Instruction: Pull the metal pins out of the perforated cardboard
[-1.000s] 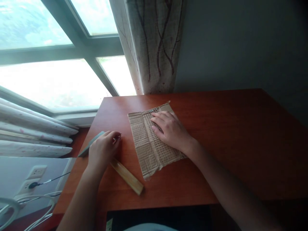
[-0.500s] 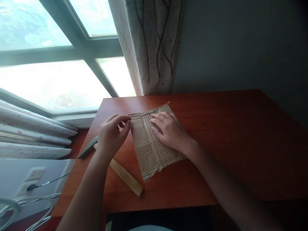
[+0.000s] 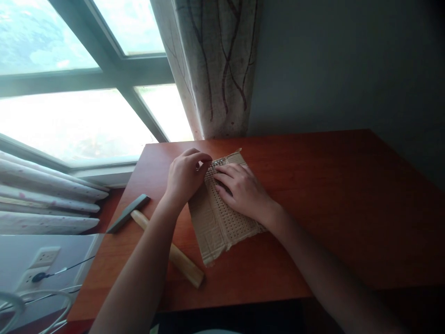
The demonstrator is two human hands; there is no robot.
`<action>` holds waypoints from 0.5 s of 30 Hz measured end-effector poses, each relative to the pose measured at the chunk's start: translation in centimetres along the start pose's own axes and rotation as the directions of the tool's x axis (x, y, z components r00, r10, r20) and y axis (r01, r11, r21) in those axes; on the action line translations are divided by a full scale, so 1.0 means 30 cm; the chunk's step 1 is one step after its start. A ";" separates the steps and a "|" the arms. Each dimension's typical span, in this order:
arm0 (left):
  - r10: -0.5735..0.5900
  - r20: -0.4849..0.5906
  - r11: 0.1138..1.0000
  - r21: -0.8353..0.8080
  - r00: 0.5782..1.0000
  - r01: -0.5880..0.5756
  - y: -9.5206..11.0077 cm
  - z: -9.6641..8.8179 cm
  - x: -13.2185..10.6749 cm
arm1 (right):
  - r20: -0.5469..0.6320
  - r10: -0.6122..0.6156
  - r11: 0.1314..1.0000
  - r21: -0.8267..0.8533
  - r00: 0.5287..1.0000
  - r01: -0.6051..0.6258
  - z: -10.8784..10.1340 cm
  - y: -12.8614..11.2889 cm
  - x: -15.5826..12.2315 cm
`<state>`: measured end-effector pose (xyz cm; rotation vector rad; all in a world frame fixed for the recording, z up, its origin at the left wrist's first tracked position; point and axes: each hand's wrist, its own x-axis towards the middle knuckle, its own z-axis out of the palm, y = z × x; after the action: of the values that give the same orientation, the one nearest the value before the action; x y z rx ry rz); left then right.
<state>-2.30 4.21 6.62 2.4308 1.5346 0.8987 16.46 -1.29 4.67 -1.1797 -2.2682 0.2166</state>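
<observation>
A sheet of brown corrugated cardboard [image 3: 205,232] lies on the table, with a panel of small holes in close rows. Several small dark bits show at the far end of this panel. Over that far end, my left hand [image 3: 187,174] has thumb and forefinger pinched together; whatever they hold is too small to make out. My right hand [image 3: 241,188] rests on the holed panel, palm down and fingers apart. Beneath my left forearm lies what looks like a hammer, with a long grey head [image 3: 128,213] and a pale wooden handle [image 3: 186,266] partly covered by the arm.
The reddish wooden table [image 3: 330,208] stands against a wall, by a window [image 3: 73,120] and a patterned curtain [image 3: 222,69]. At the lower left, a plug sits in a wall socket [image 3: 41,266], near white cables [image 3: 52,297].
My left hand has moved right and slightly away from me, from the cardboard's left edge to the far end of the holed panel. My right hand stays on the cardboard.
</observation>
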 end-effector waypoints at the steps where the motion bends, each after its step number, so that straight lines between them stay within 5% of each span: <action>1: -0.003 -0.039 0.999 -0.040 0.999 0.001 0.002 -0.006 0.000 | 0.001 0.004 1.000 0.003 1.000 -0.004 0.000 0.000 -0.001; 9: -0.161 -0.374 0.979 -0.181 0.914 0.098 0.032 -0.199 -0.034 | 0.013 0.004 1.000 0.008 1.000 -0.005 -0.004 -0.001 -0.002; 15: -0.309 -0.230 0.947 0.014 0.923 0.321 -0.074 -0.265 -0.209 | 0.017 0.004 1.000 0.004 1.000 -0.004 -0.004 -0.001 -0.002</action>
<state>-10.28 -1.70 9.59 2.0788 1.9772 1.1060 16.54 -1.39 4.76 -1.1845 -2.2800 0.2331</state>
